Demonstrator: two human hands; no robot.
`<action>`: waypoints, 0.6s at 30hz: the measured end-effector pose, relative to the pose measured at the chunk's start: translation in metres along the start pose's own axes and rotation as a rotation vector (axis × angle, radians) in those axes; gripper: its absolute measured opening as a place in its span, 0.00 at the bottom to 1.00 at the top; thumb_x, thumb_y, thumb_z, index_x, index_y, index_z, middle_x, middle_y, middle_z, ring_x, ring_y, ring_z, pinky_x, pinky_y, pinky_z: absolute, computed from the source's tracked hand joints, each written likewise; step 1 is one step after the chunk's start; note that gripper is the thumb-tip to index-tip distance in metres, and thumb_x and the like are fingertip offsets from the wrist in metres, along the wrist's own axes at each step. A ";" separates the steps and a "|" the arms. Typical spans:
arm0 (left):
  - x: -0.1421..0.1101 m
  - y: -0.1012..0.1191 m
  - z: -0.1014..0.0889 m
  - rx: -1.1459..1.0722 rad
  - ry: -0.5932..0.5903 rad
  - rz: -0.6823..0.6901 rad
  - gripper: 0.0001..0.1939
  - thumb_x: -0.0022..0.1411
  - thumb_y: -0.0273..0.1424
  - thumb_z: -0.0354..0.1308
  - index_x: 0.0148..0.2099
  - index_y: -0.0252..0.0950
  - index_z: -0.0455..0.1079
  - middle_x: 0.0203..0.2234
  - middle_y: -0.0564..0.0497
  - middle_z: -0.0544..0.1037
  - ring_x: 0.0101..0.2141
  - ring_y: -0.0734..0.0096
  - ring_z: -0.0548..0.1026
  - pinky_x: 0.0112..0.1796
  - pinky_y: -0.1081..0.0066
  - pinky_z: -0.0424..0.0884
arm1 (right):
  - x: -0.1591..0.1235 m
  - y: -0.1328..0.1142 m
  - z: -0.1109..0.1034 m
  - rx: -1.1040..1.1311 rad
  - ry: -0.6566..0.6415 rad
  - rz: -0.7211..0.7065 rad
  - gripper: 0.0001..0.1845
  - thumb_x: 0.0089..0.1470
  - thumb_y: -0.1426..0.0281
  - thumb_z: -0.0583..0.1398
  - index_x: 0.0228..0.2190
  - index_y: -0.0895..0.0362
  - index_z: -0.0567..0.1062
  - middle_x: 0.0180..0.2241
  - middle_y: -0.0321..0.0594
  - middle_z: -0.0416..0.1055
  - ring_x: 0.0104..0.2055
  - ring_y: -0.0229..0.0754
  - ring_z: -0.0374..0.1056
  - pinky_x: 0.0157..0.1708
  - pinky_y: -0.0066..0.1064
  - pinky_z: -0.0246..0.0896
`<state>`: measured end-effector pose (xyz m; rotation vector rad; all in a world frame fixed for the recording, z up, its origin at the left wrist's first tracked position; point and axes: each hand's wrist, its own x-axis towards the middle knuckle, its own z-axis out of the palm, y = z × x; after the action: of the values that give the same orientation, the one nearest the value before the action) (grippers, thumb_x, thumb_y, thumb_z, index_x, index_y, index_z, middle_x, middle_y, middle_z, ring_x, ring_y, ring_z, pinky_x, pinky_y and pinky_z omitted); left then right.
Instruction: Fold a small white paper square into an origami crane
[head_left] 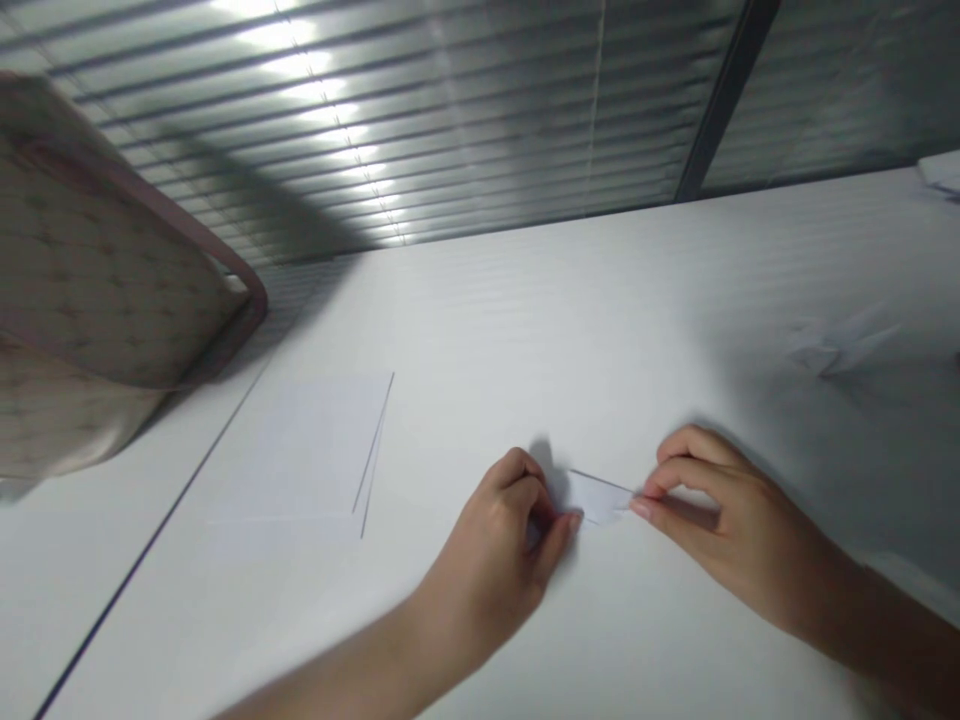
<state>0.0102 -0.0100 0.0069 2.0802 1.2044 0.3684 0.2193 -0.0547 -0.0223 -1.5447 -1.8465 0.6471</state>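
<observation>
At 5 o'clock from the middle of the view, a small folded white paper [598,497] stretches between the fingertips of two bare hands, over a white table [487,330]. The left hand [499,540] has its thumb and curled fingers closed on the paper's 9 o'clock end, partly covering it. The right hand [727,520] pinches the 3 o'clock tip between thumb and fingers. A dark line marks the paper's 12 o'clock edge.

Toward 9 o'clock from the folded paper, well apart from the left hand, plain white square sheets [307,440] lie slightly fanned. Toward 2 o'clock rests a pointed white paper shape [836,345], blurred. Toward 10 o'clock stands a beige bag [97,270] with a pink strap; its repeated pattern is too blurred to read.
</observation>
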 end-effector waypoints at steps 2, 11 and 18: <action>0.000 0.000 0.000 0.000 -0.002 -0.007 0.11 0.60 0.26 0.55 0.25 0.36 0.62 0.32 0.49 0.68 0.31 0.69 0.70 0.34 0.69 0.70 | 0.000 0.000 -0.001 -0.006 0.001 0.008 0.08 0.54 0.75 0.59 0.25 0.55 0.69 0.31 0.38 0.62 0.36 0.41 0.62 0.34 0.34 0.60; 0.000 -0.002 0.001 -0.006 0.008 0.013 0.11 0.60 0.27 0.55 0.25 0.36 0.62 0.32 0.49 0.68 0.31 0.70 0.69 0.34 0.69 0.70 | 0.003 -0.002 -0.004 -0.131 -0.032 -0.040 0.08 0.55 0.73 0.59 0.24 0.55 0.68 0.30 0.39 0.64 0.36 0.43 0.63 0.36 0.37 0.62; 0.000 -0.002 0.002 -0.023 0.001 0.005 0.11 0.61 0.27 0.54 0.25 0.36 0.62 0.32 0.49 0.67 0.31 0.70 0.69 0.35 0.68 0.70 | 0.005 0.004 -0.006 -0.127 -0.023 -0.065 0.08 0.55 0.74 0.58 0.25 0.54 0.70 0.30 0.38 0.65 0.35 0.42 0.65 0.35 0.35 0.63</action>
<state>0.0098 -0.0105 0.0044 2.0641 1.1909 0.3838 0.2262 -0.0495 -0.0205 -1.5556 -1.9794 0.5289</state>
